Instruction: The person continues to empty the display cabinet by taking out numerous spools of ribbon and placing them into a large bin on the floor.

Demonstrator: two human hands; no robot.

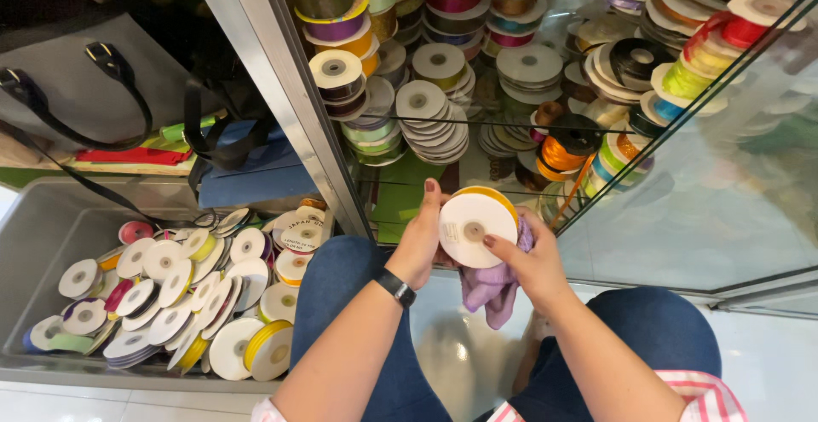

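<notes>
At the bottom of the frame, the person's knees in blue jeans are framing a pale floor, and both forearms are reaching up toward the centre. The left hand (419,239), with a black wristband below it, is curling its fingers around the left edge of a ribbon spool (474,226) with a white face and a yellow rim, sitting just right of centre. The right hand (532,264) is pinching the spool's lower right edge with its fingertips while also bunching a lilac cloth (492,286) against the palm, the cloth hanging just beneath the spool. At lower left, a grey bin (43,226) is holding a heap of loose spools, mostly white-faced. Beyond the hands, a glass cabinet (682,209) with a metal frame is filling the upper right, its shelves carrying stacks of spools in many colours. At upper left, a bag with black handles (85,89) is lying behind the bin.
</notes>
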